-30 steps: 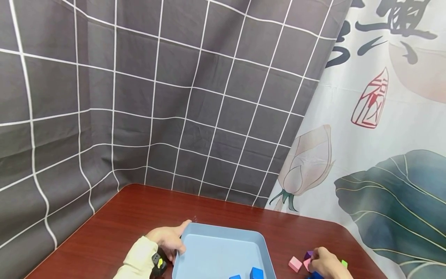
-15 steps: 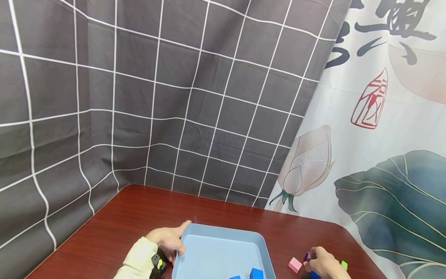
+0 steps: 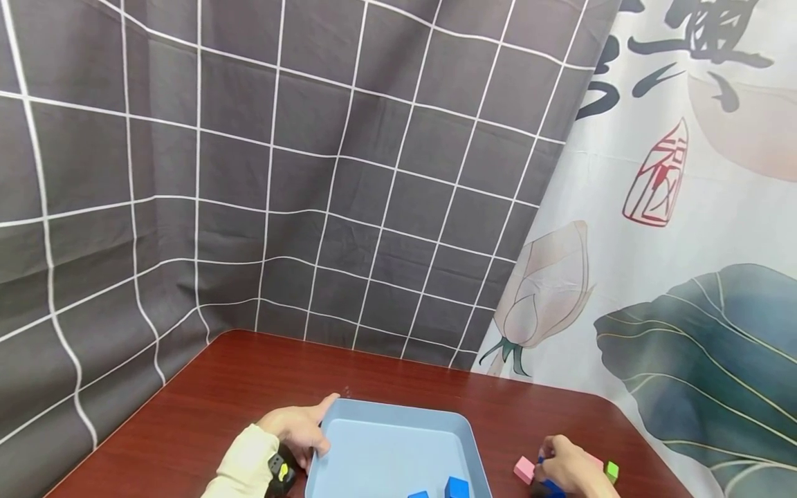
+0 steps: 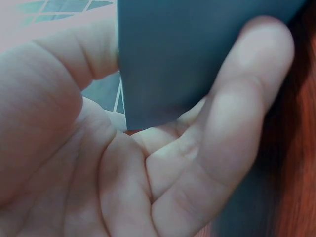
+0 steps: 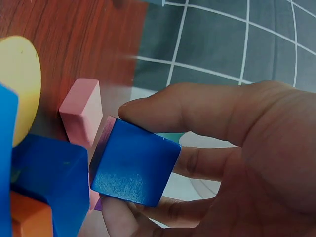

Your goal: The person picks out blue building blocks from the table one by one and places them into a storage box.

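My left hand [image 3: 299, 430] grips the left wall of a light blue tray [image 3: 389, 446], thumb on the inner side. Up close in the left wrist view, the tray wall [image 4: 163, 64] runs between the thumb and the curled fingers. On the right, my right hand [image 3: 573, 467] is among the loose blocks on the table. It pinches a blue cube [image 5: 136, 163] between thumb and fingers, as the right wrist view shows. A pink block [image 5: 81, 111] and another blue block [image 5: 49, 173] lie right beside that cube.
Blue blocks [image 3: 457, 487] sit in the tray's near right part. A pink block [image 3: 524, 470] and a green block [image 3: 612, 472] lie around the right hand. Orange [image 5: 32, 215] and yellow [image 5: 19, 84] pieces show in the right wrist view. Curtains hang behind the table [image 3: 249, 373].
My right hand has moved slightly left, from the pink and purple blocks to a blue one. A pink block now shows behind that hand. The left hand keeps its hold on the tray.
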The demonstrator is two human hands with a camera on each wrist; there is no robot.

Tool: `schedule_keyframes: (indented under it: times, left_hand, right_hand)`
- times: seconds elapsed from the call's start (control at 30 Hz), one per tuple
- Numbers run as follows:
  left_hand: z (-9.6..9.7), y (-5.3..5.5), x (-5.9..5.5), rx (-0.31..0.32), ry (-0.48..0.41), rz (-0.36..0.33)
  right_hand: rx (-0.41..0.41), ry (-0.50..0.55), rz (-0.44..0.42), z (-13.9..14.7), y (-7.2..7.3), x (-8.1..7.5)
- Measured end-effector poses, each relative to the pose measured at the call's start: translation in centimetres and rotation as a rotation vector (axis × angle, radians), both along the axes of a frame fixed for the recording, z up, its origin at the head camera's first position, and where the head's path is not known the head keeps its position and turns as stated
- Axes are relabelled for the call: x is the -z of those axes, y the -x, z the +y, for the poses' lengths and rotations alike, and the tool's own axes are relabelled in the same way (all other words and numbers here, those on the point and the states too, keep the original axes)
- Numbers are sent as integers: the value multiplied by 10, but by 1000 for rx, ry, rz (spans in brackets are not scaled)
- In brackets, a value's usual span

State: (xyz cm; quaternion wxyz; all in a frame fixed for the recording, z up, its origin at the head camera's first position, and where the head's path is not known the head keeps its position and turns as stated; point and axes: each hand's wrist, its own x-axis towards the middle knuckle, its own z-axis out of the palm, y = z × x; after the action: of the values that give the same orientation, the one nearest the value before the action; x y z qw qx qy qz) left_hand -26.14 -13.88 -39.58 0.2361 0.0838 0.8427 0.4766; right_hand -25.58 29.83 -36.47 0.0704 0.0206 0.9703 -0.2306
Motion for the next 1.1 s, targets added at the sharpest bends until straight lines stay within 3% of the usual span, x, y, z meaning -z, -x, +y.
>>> schedule_keyframes:
  times: [0.9, 1.1]
  left_hand:
    - [-1, 0, 2, -7, -33, -15]
    - [0, 0, 2, -10, -30, -11]
  right_hand:
    - [-22, -6, 74, -16, -2, 4]
    - [-20, 4, 30, -18, 0, 3]
